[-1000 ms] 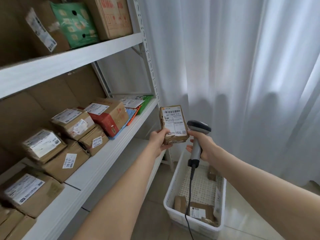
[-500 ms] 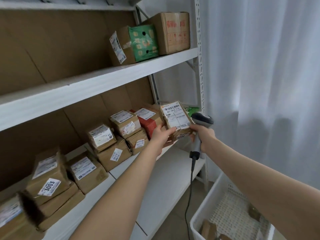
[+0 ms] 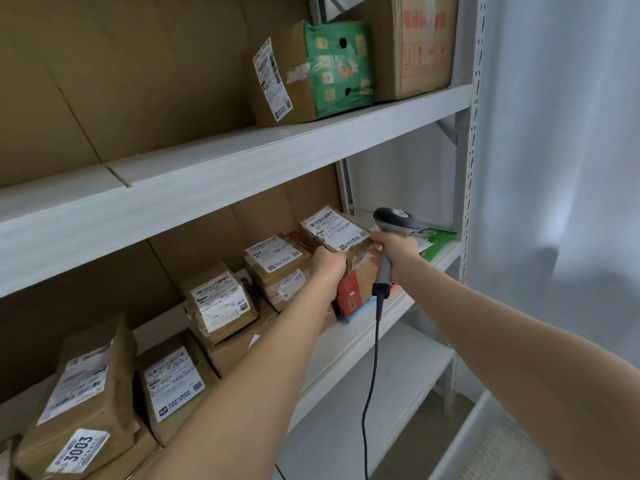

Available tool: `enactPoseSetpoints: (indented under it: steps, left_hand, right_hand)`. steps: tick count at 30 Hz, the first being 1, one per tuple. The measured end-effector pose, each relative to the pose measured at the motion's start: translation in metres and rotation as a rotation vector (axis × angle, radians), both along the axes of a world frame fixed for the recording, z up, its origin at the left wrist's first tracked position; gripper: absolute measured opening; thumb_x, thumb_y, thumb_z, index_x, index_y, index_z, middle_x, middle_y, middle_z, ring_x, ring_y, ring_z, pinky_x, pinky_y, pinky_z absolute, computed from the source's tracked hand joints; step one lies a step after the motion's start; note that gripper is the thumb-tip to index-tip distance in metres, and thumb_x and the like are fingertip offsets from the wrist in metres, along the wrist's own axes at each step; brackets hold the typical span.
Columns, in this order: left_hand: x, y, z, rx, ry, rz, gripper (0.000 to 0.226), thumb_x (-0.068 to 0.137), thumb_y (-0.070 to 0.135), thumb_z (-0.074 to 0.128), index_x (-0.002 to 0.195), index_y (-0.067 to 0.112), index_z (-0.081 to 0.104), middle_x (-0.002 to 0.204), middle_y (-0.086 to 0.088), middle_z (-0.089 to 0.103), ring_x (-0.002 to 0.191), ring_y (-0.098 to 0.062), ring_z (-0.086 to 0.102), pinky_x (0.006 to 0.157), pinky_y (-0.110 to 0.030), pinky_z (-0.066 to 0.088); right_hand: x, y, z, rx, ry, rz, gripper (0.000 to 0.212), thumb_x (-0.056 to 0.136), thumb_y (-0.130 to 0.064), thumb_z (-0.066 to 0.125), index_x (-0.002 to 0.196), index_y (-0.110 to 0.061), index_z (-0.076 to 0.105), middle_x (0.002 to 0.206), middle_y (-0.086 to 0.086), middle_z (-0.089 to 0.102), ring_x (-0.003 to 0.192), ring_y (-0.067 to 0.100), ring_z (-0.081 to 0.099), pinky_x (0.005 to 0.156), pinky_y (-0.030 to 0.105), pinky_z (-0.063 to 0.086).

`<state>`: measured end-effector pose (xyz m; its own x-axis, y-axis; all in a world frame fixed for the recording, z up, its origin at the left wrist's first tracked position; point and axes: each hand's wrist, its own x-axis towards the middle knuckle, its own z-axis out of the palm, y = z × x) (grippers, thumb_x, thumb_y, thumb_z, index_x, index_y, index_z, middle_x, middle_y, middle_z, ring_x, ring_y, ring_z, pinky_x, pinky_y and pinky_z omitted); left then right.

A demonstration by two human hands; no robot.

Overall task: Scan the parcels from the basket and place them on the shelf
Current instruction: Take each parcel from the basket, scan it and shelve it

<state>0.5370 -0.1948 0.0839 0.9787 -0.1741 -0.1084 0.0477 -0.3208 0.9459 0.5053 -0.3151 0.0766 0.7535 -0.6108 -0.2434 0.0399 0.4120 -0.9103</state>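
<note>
Left hand (image 3: 327, 266) grips parcel (image 3: 337, 230), right hand (image 3: 394, 247) grips scanner (image 3: 391, 220) — basket (image 3: 464, 438) mostly cut off.

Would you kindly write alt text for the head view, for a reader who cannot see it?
A person's left hand holds a small labelled parcel above boxes on the middle shelf, while the right hand grips a corded scanner. Larger boxes sit higher up.
</note>
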Motion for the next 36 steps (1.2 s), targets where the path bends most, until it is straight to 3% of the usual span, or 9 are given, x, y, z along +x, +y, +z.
enactPoseSetpoints:
  steps: [3,6,9,12,15,19,22,25,36]
  left_hand:
    - [0.017,-0.003,-0.003,0.164,-0.062,-0.015,0.040,0.094,0.013,0.047,0.134,0.015,0.042,0.122,-0.013,0.058,0.095,-0.025,0.058,0.073,-0.033,0.048]
    - [0.020,-0.008,-0.001,0.384,-0.183,-0.035,0.056,0.096,0.011,0.047,0.148,0.017,0.026,0.154,-0.015,0.020,0.126,-0.031,0.046,0.095,-0.037,0.043]
    - [0.025,-0.010,0.000,0.548,-0.318,-0.024,0.050,0.097,0.013,0.048,0.145,0.011,0.034,0.159,-0.009,0.000,0.138,-0.029,0.033,0.107,-0.036,0.034]
    - [0.033,-0.007,-0.001,0.704,-0.381,-0.066,0.046,0.097,0.021,0.049,0.136,-0.002,0.042,0.157,-0.015,0.008,0.142,-0.028,0.025,0.109,-0.032,0.030]
    - [0.034,-0.010,-0.001,0.737,-0.403,-0.095,0.057,0.096,0.021,0.051,0.144,0.001,0.030,0.156,-0.015,0.013,0.144,-0.028,0.017,0.110,-0.036,0.031]
    - [0.023,-0.015,-0.007,0.701,-0.590,-0.083,0.051,0.092,0.020,0.056,0.140,0.011,0.039,0.149,-0.011,0.024,0.133,-0.028,0.037,0.104,-0.037,0.041]
    - [-0.002,-0.025,-0.009,0.604,-0.675,-0.100,0.043,0.091,0.015,0.054,0.134,0.016,0.048,0.143,-0.005,0.032,0.123,-0.023,0.048,0.094,-0.034,0.045]
    - [-0.035,-0.039,-0.012,0.534,-0.706,-0.165,0.038,0.091,0.013,0.054,0.129,0.016,0.053,0.136,-0.004,0.040,0.119,-0.021,0.049,0.092,-0.029,0.042]
    - [-0.189,-0.087,-0.100,0.565,-0.283,-0.477,0.035,0.088,0.015,0.057,0.124,0.014,0.059,0.135,-0.012,0.047,0.114,-0.025,0.054,0.096,-0.030,0.043]
  right_hand:
    - [0.023,0.005,-0.004,0.010,0.004,0.091,0.031,0.080,-0.007,0.073,0.108,-0.001,0.059,0.088,0.016,0.062,0.065,0.022,0.059,0.060,0.032,0.054]
    - [0.037,0.013,-0.005,0.021,0.003,0.158,0.015,0.081,-0.006,0.072,0.093,-0.004,0.062,0.091,0.017,0.062,0.068,0.024,0.059,0.061,0.034,0.055]
    - [0.042,0.012,-0.007,0.051,-0.009,0.165,0.014,0.082,-0.004,0.070,0.092,-0.006,0.062,0.092,0.016,0.063,0.072,0.025,0.061,0.067,0.036,0.056]
    - [0.041,0.007,-0.013,0.051,-0.001,0.156,0.027,0.081,-0.005,0.071,0.105,-0.003,0.059,0.093,0.015,0.065,0.077,0.028,0.064,0.069,0.040,0.058]
    - [0.031,0.001,-0.023,0.072,0.023,0.122,0.038,0.080,-0.007,0.071,0.116,-0.004,0.057,0.104,0.015,0.065,0.091,0.030,0.065,0.069,0.040,0.058]
    - [0.002,-0.009,-0.033,0.118,0.019,0.100,0.028,0.085,-0.004,0.065,0.111,-0.006,0.058,0.093,0.010,0.063,0.084,0.026,0.063,0.062,0.034,0.055]
    - [-0.032,-0.016,-0.038,0.131,0.004,0.109,0.007,0.087,-0.002,0.061,0.091,-0.007,0.063,0.083,0.007,0.063,0.071,0.021,0.061,0.060,0.030,0.052]
    - [-0.073,-0.026,-0.048,0.153,0.009,0.085,0.011,0.087,-0.003,0.062,0.097,-0.006,0.064,0.087,0.009,0.065,0.074,0.022,0.062,0.060,0.031,0.053]
    - [-0.256,-0.073,-0.127,0.341,0.068,-0.049,0.005,0.087,-0.008,0.064,0.092,-0.007,0.064,0.087,0.011,0.064,0.076,0.023,0.061,0.067,0.034,0.055]
